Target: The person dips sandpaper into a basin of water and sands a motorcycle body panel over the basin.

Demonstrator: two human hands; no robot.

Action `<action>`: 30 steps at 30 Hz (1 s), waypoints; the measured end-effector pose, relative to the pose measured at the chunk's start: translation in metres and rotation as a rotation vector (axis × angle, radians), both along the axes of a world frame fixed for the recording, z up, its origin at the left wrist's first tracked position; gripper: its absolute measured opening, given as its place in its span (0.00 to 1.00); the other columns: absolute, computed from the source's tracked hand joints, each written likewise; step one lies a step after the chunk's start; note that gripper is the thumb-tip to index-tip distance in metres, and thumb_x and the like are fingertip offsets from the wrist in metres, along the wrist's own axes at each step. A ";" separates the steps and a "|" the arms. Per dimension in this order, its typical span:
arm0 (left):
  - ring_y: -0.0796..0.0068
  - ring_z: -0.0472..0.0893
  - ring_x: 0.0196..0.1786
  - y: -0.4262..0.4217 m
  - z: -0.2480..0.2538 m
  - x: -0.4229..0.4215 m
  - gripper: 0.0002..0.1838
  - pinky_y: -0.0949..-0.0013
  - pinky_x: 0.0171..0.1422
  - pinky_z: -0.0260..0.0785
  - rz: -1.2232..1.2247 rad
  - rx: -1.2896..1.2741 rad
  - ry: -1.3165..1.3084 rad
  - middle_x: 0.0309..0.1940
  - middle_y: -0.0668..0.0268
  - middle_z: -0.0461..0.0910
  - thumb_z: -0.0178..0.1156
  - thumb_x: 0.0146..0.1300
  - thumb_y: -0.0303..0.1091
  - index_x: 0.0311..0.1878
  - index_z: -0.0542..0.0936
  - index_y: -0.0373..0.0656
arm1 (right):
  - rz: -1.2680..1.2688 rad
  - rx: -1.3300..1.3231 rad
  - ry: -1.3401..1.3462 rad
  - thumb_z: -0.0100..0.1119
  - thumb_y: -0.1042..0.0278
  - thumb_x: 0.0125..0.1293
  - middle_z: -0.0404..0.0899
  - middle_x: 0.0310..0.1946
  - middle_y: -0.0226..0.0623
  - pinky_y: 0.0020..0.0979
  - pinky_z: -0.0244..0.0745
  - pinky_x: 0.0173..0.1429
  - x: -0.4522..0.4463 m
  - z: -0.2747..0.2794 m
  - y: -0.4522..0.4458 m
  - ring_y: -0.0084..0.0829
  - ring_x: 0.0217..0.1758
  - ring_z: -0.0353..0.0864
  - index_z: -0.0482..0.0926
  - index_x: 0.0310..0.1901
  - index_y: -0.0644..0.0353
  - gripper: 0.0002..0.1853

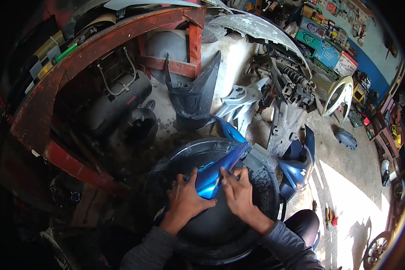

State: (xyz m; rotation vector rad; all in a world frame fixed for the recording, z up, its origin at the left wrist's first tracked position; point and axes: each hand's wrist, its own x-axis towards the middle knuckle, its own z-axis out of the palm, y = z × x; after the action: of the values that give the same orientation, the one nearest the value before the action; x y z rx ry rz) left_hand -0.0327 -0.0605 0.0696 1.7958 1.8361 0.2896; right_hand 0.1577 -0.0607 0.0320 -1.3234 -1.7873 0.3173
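Observation:
A glossy blue-and-purple motorcycle fairing panel point(229, 159) is held at a slant over a large black tub point(213, 225). My left hand point(183, 200) grips the panel's near left end, thumb stretched along its lower edge. On the panel's right side, my right hand point(239, 192) is closed, its fingertips pressed near the edge. Something small and dark may be between those fingers, but I cannot make it out. Another blue panel piece point(228, 129) shows at the tub's far rim, behind the held one.
To the right stands a blue fairing part point(297, 168). Beyond the tub are a black plastic fender point(191, 96), grey panels point(243, 101) and a stripped motorcycle frame point(285, 103). A red bench point(83, 54) with a dark tank point(121, 101) underneath occupies the left.

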 end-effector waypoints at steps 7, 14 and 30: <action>0.39 0.73 0.70 0.000 0.001 0.002 0.66 0.30 0.69 0.67 -0.005 0.020 0.006 0.67 0.46 0.71 0.82 0.37 0.58 0.83 0.64 0.48 | -0.020 0.027 -0.012 0.63 0.68 0.74 0.71 0.42 0.44 0.40 0.79 0.39 0.003 0.000 0.004 0.41 0.36 0.80 0.87 0.62 0.57 0.17; 0.38 0.73 0.71 -0.001 -0.001 0.002 0.66 0.30 0.69 0.67 0.004 0.028 0.014 0.67 0.46 0.71 0.82 0.37 0.58 0.83 0.64 0.48 | 0.014 0.002 -0.011 0.64 0.65 0.73 0.72 0.41 0.44 0.41 0.81 0.44 -0.001 0.001 -0.001 0.42 0.40 0.80 0.88 0.61 0.57 0.18; 0.38 0.72 0.72 0.001 -0.002 0.001 0.67 0.29 0.69 0.67 -0.012 -0.003 0.011 0.68 0.45 0.70 0.83 0.37 0.59 0.83 0.63 0.48 | -0.039 0.074 -0.105 0.68 0.66 0.69 0.74 0.45 0.46 0.40 0.80 0.42 0.001 0.008 -0.001 0.42 0.43 0.80 0.89 0.60 0.55 0.18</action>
State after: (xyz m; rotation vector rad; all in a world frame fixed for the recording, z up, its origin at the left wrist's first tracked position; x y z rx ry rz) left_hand -0.0317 -0.0593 0.0675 1.8097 1.8316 0.2726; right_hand 0.1588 -0.0615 0.0396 -1.3418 -1.8399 0.1607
